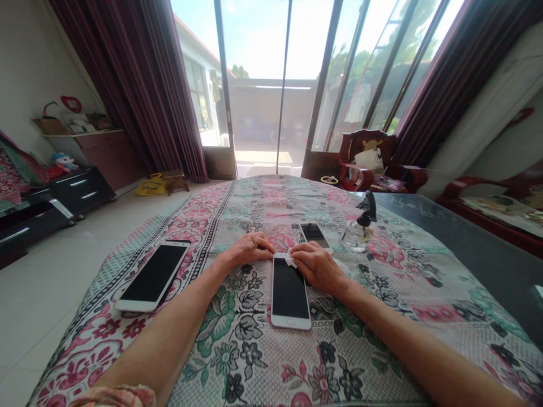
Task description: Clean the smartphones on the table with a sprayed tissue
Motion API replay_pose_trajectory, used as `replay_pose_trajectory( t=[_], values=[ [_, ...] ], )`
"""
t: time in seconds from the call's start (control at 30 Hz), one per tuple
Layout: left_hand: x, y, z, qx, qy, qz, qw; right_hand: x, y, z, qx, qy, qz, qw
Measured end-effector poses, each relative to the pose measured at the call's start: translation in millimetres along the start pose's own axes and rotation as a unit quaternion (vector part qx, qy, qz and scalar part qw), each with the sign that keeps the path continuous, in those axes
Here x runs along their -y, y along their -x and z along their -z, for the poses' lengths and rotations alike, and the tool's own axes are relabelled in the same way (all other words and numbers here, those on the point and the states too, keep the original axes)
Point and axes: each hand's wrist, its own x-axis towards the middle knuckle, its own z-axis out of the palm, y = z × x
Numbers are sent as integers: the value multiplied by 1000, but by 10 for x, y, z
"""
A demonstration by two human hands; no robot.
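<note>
A white smartphone (291, 295) with a dark screen lies face up on the patterned tablecloth in front of me. My left hand (251, 249) is closed, its fingertips pressed on the phone's upper left corner. Pinched in my right hand (317, 265) is a small white wipe (290, 260), which touches the phone's top edge near the right corner. Just beyond that hand lies another white phone (313, 233), partly hidden by it. To the left, a large white phone (153, 275) rests on a dark flat item that mostly stays hidden beneath it.
A clear spray bottle (357, 233) with a black trigger head stands right of my right hand. The flowered tablecloth (237, 362) covers the table. A dark tabletop (428, 217) adjoins at right. Beyond are a carved red chair (356, 152) and glass doors (258, 113).
</note>
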Motion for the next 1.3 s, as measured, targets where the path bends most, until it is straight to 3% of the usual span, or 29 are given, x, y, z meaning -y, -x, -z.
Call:
replay_pose_trajectory(
  t=[0.2,0.37,0.47,0.77,0.93,1.3],
  values=[
    [-2,7,1,-5,-13,-4,1000,212,100,33,4,-30,14,999],
    [-29,13,20,0,-22,-5,1000,569,310,110,60,-93,39,993],
    [-27,14,29,3,-29,-12,999,650,365,152,92,-119,62,987],
    [-54,26,34,-3,-18,-10,1000,92,32,78,33,-59,55,996],
    [-80,35,47,-3,-24,-13,1000,22,-8,71,31,-29,50,998],
    [-63,27,44,-2,-16,-11,1000,695,483,276,106,-111,71,986]
  ],
)
